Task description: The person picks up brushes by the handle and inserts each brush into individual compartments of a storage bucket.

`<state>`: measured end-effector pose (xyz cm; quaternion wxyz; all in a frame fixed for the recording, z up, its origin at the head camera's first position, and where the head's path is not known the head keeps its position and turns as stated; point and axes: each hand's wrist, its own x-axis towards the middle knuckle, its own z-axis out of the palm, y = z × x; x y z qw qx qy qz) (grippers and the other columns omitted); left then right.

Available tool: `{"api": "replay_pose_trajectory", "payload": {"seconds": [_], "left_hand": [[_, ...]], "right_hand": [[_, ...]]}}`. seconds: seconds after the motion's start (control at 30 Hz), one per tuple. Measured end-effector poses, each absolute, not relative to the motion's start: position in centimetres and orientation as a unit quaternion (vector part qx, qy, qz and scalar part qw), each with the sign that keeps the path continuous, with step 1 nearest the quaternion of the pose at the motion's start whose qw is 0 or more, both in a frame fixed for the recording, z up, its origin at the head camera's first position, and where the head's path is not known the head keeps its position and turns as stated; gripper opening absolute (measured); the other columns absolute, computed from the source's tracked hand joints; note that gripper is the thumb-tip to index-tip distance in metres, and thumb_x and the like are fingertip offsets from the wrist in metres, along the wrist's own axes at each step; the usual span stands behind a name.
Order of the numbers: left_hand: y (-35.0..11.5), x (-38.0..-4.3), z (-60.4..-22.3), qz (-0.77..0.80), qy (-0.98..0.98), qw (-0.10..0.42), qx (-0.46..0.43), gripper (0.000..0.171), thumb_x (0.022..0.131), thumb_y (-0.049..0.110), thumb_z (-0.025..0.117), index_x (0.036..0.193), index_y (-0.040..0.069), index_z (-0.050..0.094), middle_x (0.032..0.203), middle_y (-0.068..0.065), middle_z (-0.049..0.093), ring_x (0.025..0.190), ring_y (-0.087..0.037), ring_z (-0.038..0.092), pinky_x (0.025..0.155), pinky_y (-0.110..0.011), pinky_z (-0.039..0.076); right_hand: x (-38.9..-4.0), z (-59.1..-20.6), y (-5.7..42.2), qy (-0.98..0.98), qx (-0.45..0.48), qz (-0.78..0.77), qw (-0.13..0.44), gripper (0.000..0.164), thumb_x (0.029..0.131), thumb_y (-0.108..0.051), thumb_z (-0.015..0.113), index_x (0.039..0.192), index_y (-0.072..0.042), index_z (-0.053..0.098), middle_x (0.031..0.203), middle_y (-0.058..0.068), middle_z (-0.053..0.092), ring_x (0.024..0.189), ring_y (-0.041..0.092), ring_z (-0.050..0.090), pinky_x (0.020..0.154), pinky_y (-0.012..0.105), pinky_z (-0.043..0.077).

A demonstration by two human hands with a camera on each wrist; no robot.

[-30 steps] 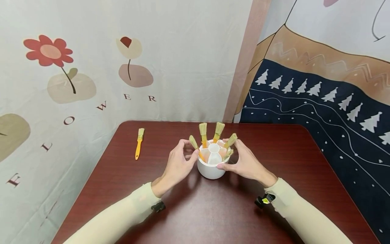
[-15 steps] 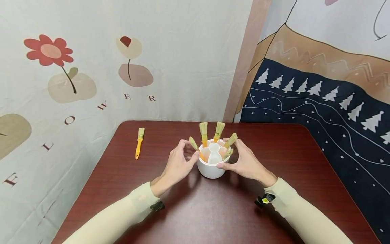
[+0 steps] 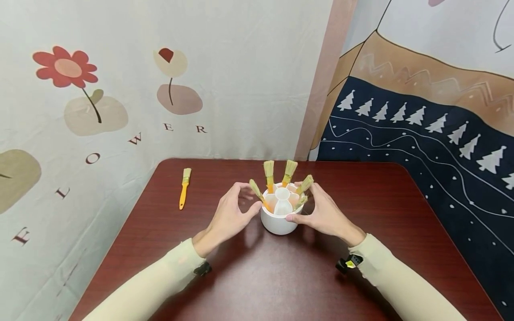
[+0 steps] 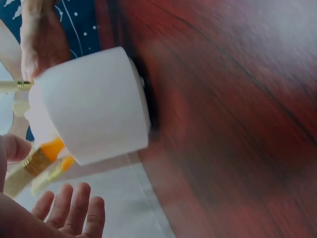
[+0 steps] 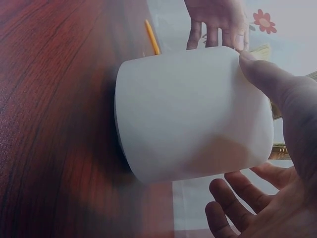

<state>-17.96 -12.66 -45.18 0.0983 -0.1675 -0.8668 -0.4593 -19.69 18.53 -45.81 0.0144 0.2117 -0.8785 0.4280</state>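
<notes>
A white round brush holder (image 3: pixel 278 224) with inner compartments stands on the table, several yellow-handled paintbrushes leaning in it, bristles up. My right hand (image 3: pixel 327 215) grips its right side, thumb on the front rim and fingers behind; the right wrist view shows the thumb on the holder wall (image 5: pixel 183 114) near the rim. To the left, my left hand (image 3: pixel 230 217) is spread beside the leftmost paintbrush (image 3: pixel 258 192). In the left wrist view its fingers (image 4: pixel 80 210) stand apart from the holder, holding nothing. The holder hides the lower ends of the brushes.
Another paintbrush (image 3: pixel 184 189) with a yellow handle lies at the table's back left. Behind the dark red wooden table (image 3: pixel 265 276) hang a pale flower-printed cloth (image 3: pixel 249 89) and a navy tree-patterned cloth (image 3: pixel 401 147).
My left hand has drawn slightly left, its thumb and fingers parting around the leftmost brush. The right hand and holder have hardly moved.
</notes>
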Motion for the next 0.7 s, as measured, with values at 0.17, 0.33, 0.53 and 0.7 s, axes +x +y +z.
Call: {"api": "replay_pose_trajectory", "payload": {"seconds": [0.17, 0.33, 0.53, 0.7], "left_hand": [[-13.6, -18.3, -45.3, -0.431, -0.878, 0.101, -0.181, 0.05, 0.102, 0.023, 0.09, 0.144, 0.011, 0.067, 0.135, -0.012, 0.077, 0.126, -0.027, 0.078, 0.11, -0.054, 0.064], [-14.6, -18.6, -45.6, -0.414, -0.886, 0.099, -0.185, 0.056, 0.101, 0.028, 0.09, 0.15, 0.011, 0.067, 0.144, -0.014, 0.074, 0.133, -0.03, 0.073, 0.113, -0.062, 0.06], [-15.9, -19.2, -46.0, -0.394, -0.897, 0.093, -0.18, 0.06, 0.101, 0.032, 0.091, 0.153, 0.012, 0.067, 0.149, -0.014, 0.072, 0.138, -0.037, 0.07, 0.117, -0.062, 0.059], [-17.2, -19.9, -46.6, -0.365, -0.91, 0.083, -0.178, 0.06, 0.103, 0.036, 0.09, 0.153, 0.012, 0.069, 0.153, -0.012, 0.072, 0.145, -0.037, 0.069, 0.123, -0.06, 0.058]], "right_hand": [[-19.6, -45.8, 18.6, -0.883, 0.211, 0.42, 0.019, 0.105, 0.085, -0.049, 0.106, 0.168, -0.015, 0.051, 0.16, 0.005, 0.065, 0.132, 0.025, 0.071, 0.112, 0.057, 0.062], [-19.4, -45.8, 18.5, -0.884, 0.208, 0.417, 0.019, 0.104, 0.085, -0.05, 0.105, 0.168, -0.018, 0.051, 0.16, 0.004, 0.065, 0.131, 0.024, 0.071, 0.111, 0.053, 0.062], [-19.2, -45.8, 18.4, -0.882, 0.202, 0.426, 0.007, 0.103, 0.087, -0.05, 0.104, 0.167, -0.014, 0.05, 0.162, 0.007, 0.063, 0.129, 0.025, 0.07, 0.107, 0.051, 0.065], [-19.1, -45.7, 18.4, -0.883, 0.196, 0.427, 0.004, 0.104, 0.087, -0.052, 0.104, 0.168, -0.014, 0.05, 0.162, 0.007, 0.063, 0.13, 0.026, 0.07, 0.107, 0.052, 0.065]]}}
